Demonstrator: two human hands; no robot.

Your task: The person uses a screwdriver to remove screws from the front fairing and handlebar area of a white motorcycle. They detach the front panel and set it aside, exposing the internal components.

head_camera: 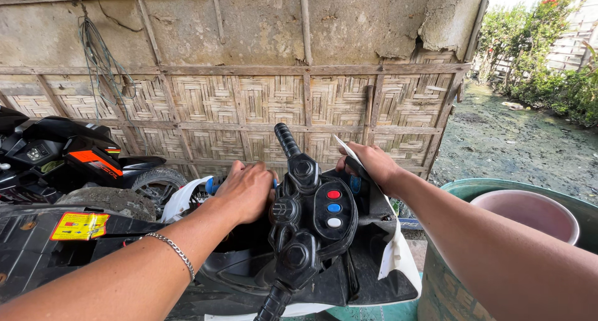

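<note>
My left hand (249,190) and right hand (372,164) curled shut on the toy motorbike (311,234) body edges; looked light, stiff, slick plastic, so I gripped edges.

On the black handlebar console (311,215) between my two hands I count three round buttons: one red (334,194), one blue (334,207), one white (334,222). Right of it sits one pink bucket (529,212); left, one motorcycle (68,156).
</note>
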